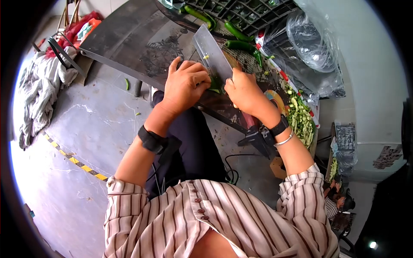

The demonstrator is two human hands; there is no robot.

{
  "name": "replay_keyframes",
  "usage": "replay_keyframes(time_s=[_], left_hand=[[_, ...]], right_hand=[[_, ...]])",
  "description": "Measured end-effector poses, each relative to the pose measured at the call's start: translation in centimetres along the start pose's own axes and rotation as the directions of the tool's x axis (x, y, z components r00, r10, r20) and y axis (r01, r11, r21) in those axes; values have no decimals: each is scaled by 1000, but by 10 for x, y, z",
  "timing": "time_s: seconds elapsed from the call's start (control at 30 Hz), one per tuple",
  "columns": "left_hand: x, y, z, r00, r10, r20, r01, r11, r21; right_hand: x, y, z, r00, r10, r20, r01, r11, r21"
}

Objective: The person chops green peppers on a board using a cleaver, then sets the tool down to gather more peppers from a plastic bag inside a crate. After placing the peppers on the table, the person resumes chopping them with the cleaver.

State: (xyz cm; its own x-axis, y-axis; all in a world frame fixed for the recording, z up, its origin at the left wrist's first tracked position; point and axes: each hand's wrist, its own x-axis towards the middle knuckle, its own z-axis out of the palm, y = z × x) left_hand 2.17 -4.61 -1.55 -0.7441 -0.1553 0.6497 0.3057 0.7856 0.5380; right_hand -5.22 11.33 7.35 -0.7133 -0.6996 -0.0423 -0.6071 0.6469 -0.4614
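My right hand [245, 92] is wrapped round the handle of a cleaver [214, 50], whose broad blade points up and away over the table. Just left of the blade, my left hand [186, 84] has its fingers bent, with thumb and fingertips closed on a green chili pepper [216, 86]. Most of that pepper is hidden by the hand and the blade. A small pale-green bit sticks to the blade. Whole green chili peppers [238, 32] lie beyond the cleaver. To the right of my right hand is a heap of chopped peppers [301, 120].
A black plastic crate [241, 13] stands at the table's far side. Clear plastic bags [312, 43] lie at the right, behind a red-and-white rod [282, 74]. A roll of tape [275, 99] sits by my right wrist. Another person [337, 200] is at lower right.
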Motion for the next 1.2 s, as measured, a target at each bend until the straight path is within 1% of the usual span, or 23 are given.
replay_keyframes(time_s=[0.07, 0.1, 0.17, 0.2, 0.27, 0.3, 0.37, 0.4, 0.47, 0.57, 0.63, 0.67, 0.7, 0.8, 0.9, 0.97, 1.0, 1.07, 1.1, 1.13, 1.2], left_hand=[[-1, 2, 1, 1000, -7, -3, 7, 1000, -11], [-1, 2, 1, 1000, -5, -18, 5, 1000, -9], [-2, 0, 1, 1000, -7, 6, 7, 1000, 0], [-1, 0, 0, 1000, -7, -11, 7, 1000, 4], [-1, 0, 0, 998, -30, 50, 31, 999, -10], [-1, 0, -1, 998, -29, 51, 30, 999, -20], [-2, 1, -1, 998, -30, 55, 31, 999, -19], [-2, 1, -2, 998, -37, 58, 39, 999, -17], [-3, 2, -2, 998, -45, 48, 46, 999, -25], [-2, 1, 0, 999, -27, 22, 28, 999, -38], [-1, 2, -1, 1000, -26, 6, 26, 999, -42], [-1, 2, -2, 999, -32, 30, 33, 999, -40], [-1, 3, -4, 998, -38, 55, 40, 998, -39], [-1, 3, -3, 998, -39, 58, 41, 999, -30], [-1, 3, -3, 997, -39, 72, 41, 999, -26], [-1, 3, -3, 996, -39, 75, 41, 999, -25], [-1, 3, -4, 997, -38, 70, 40, 999, -17], [2, 1, -5, 997, -54, 56, 55, 998, -16], [0, 3, -4, 998, -47, 48, 48, 999, -16], [-3, 4, -2, 997, -39, 63, 41, 999, -18], [0, 1, 0, 999, -24, 45, 24, 1000, -9]], right_hand=[[-7, 2, -1, 997, -73, 14, 74, 997, -17], [-14, -1, -5, 999, -16, 32, 17, 1000, -25], [-34, 1, -9, 992, 102, 71, -100, 994, -33], [-43, -1, -10, 995, 85, 51, -83, 996, -35], [-52, -7, -22, 963, 236, 130, -250, 963, 99], [-51, -2, -23, 964, 233, 124, -246, 964, 98], [-45, 11, -20, 972, 233, 12, -233, 968, 88], [-44, 8, -22, 975, 224, 16, -224, 971, 85], [-49, -1, -23, 999, 47, -27, -46, 999, 10], [-48, -6, -19, 1000, 13, -1, -13, 1000, 18], [-46, -9, -19, 999, 39, 27, -39, 999, 9], [-44, -10, -18, 997, 62, 55, -63, 998, 0], [-43, -8, -16, 996, 64, 62, -64, 998, 2], [-42, -1, -13, 996, 56, 68, -56, 998, 0], [-41, -11, -22, 990, 80, 115, -80, 997, -8], [-36, -19, -30, 976, 141, 168, -136, 990, -43], [-33, -20, -29, 973, 148, 178, -142, 989, -43], [-24, -19, -25, 978, 112, 173, -98, 991, -92], [-19, -12, -17, 991, 42, 129, -37, 998, -40], [-13, -12, -13, 991, 52, 123, -49, 998, -30], [1, -22, -12, 972, 180, 150, -197, 975, 107]])
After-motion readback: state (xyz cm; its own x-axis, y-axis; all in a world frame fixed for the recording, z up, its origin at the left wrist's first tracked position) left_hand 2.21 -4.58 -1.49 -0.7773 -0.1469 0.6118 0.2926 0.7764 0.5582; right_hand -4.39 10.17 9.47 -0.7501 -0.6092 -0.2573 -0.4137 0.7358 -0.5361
